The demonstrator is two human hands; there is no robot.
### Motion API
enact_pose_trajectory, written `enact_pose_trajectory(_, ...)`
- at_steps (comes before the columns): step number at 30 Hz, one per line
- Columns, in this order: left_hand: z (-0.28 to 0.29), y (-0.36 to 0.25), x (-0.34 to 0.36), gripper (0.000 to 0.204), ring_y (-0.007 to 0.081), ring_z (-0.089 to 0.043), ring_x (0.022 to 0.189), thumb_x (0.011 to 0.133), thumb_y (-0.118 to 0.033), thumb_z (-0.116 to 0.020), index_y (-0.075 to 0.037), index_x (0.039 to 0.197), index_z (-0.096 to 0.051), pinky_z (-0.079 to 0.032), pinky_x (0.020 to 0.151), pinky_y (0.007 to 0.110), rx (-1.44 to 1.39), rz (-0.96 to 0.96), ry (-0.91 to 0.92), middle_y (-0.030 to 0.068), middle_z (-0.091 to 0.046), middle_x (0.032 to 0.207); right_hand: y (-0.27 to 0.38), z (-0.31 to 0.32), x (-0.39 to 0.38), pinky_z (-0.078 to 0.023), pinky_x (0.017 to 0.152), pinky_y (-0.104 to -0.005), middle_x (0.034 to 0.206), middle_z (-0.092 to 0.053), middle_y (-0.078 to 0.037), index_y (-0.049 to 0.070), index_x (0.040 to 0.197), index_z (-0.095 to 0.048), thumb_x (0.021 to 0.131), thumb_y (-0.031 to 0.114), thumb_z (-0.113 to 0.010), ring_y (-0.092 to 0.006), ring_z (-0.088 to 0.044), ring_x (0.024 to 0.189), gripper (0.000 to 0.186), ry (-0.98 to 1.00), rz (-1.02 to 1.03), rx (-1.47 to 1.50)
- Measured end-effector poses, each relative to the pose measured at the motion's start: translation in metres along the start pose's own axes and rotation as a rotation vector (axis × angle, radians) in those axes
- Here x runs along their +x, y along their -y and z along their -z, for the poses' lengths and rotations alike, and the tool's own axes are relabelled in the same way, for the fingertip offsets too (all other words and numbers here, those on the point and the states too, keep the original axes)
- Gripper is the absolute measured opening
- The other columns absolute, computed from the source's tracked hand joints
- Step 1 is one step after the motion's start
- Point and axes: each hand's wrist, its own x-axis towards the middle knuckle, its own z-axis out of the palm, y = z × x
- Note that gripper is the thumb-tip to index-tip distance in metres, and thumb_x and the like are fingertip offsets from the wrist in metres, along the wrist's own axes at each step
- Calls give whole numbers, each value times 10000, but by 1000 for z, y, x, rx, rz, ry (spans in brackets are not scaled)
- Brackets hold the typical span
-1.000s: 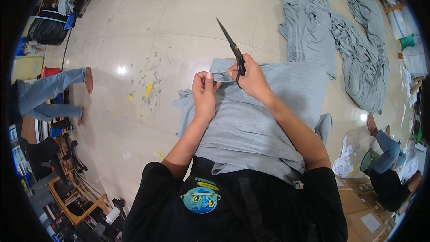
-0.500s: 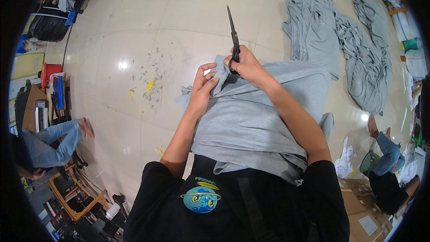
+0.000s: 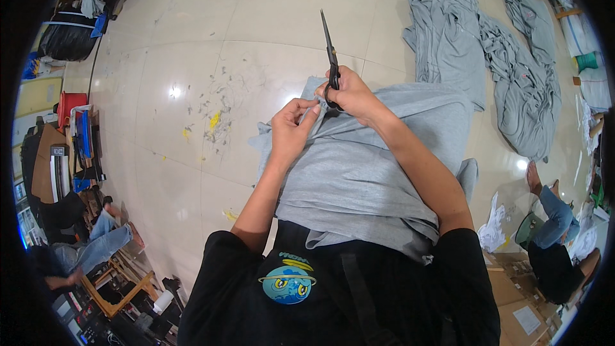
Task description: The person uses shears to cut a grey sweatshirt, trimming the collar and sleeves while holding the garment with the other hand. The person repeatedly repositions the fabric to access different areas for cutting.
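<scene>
Grey knit fabric [image 3: 365, 179] lies bunched across my lap and spreads forward past my hands. My left hand [image 3: 291, 128] pinches a fold of it between thumb and fingers. Close beside it, my right hand [image 3: 351, 97] has its fingers in the handles of black scissors [image 3: 331, 57], whose closed blades point up and away from me. The thumb and forefinger of that hand also seem to touch the fabric edge near the left fingertips. What lies right between the two hands is too small to make out.
Piles of grey fabric [image 3: 445, 38] lie ahead and to the right on the tiled floor [image 3: 160, 90]. Grey and yellow scraps [image 3: 216, 122] are scattered ahead left. One person [image 3: 96, 247] sits at left by a wooden frame [image 3: 109, 307], another [image 3: 554, 237] at right near cardboard boxes [image 3: 522, 311].
My left hand has shifted slightly right, its fingers now closing in a pinch beside my right hand. The scissors have moved slightly left. The person at left has shifted lower.
</scene>
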Motion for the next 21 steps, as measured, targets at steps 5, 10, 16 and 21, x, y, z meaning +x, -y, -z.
enact_pose_trajectory(5,7,0,1,153,-12,-373,668,1124,-155,-688,-23,1047,-677,-283,589,224,-40,92,85,-106,-551,760,2,-2,-1,-543,822,-297,1014,-683,-68,-33,1259,-558,944,53,-790,-145,-662,925,401,7,15,-34)
enact_pose_trajectory(10,12,3,3,233,-7,-333,637,1171,-265,-621,-40,1113,-632,-263,560,232,3,102,122,-128,-455,725,-15,2,5,-538,721,-320,926,-685,-58,-3,1187,-560,948,169,-848,-144,-647,806,412,-31,136,-85)
enact_pose_trajectory(16,13,10,7,269,-5,-319,639,1177,-316,-607,-54,1120,-631,-250,553,235,21,90,-24,-133,-443,743,23,6,-34,-501,667,-296,845,-654,-12,29,1154,-590,927,233,-910,-99,-591,757,443,-267,263,-404)
enact_pose_trajectory(21,13,22,23,290,-2,-321,635,1175,-330,-607,-47,1124,-646,-258,553,232,-10,27,-146,-132,-444,742,37,23,-100,-564,668,-392,724,-689,-57,17,1277,-622,861,282,-913,-253,-704,673,573,-216,216,-721)
